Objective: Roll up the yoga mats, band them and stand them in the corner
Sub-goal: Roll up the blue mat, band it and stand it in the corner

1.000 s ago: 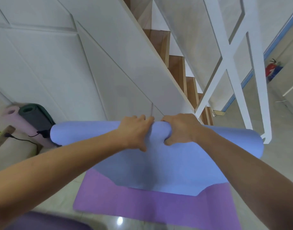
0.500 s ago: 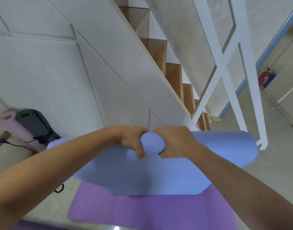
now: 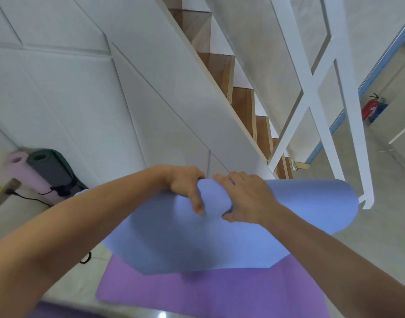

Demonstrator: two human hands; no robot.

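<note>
At frame centre the left hand (image 3: 185, 187) and right hand (image 3: 245, 197) both curl tightly round the half-rolled blue mat (image 3: 197, 244), lifted above a purple mat (image 3: 208, 292) at bottom; no writing is readable.

Wooden staircase (image 3: 244, 106), white railing (image 3: 311, 92), extinguisher (image 3: 369, 109)

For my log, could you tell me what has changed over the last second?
Both hands, left and right, have lifted the blue mat while rolling it; its loose flap looks shorter. Their grip is unchanged, and the purple mat stays flat beneath.
</note>
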